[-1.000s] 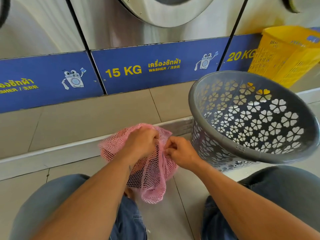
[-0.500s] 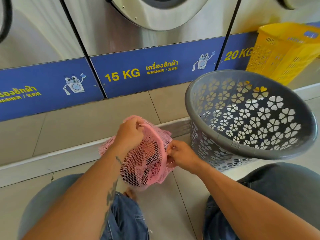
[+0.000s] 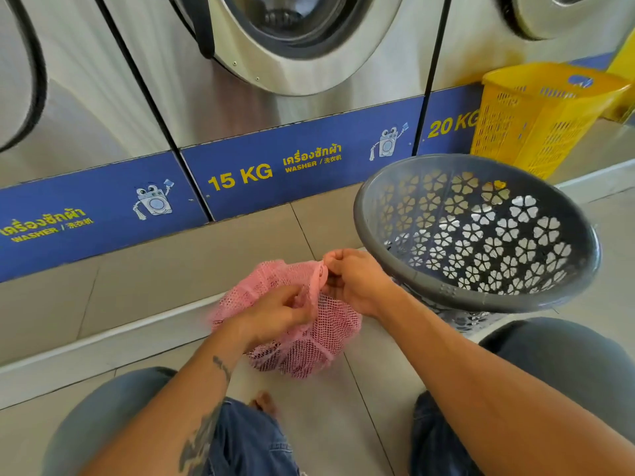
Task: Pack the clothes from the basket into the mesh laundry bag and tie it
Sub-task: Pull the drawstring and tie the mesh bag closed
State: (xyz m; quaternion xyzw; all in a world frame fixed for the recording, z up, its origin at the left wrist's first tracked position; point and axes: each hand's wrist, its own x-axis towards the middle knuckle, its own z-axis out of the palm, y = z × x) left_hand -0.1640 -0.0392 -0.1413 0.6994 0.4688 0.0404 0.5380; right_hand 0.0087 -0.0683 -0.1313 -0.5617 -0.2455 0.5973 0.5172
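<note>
Laundromat floor, head view: pale tiles point(image 3: 343, 400), a raised kerb along a row of steel washing machines point(image 3: 295, 73) with blue bands marked 15 KG and 20 KG. Item, grey basket point(image 3: 563, 290): round, flower-pierced wall, tipped toward the person, nothing visible inside; just right of the hands. Item, yellow basket point(image 3: 536, 118): upright against the machines, behind the grey one, apart from the work. Item, pink mesh bag point(image 3: 330, 331): lumpy and filled, dark cloth showing through the net, resting on the tiles between the person's knees, its gathered mouth pulled up toward the right. Left hand point(image 3: 275, 312): fingers curled closed, pinching bunched netting at the top of the bag, forearm reaching in from lower left. Right hand point(image 3: 354, 280): closed on the pink neck or cord where it rises, knuckles up, wrist bent slightly inward; whether it holds a drawstring or only mesh cannot be told. Judgement: packing appears done and tying is in hand. To do it well, the left should anchor the gathered neck low while the right draws the cord taut, leaving no gap before knotting.
</note>
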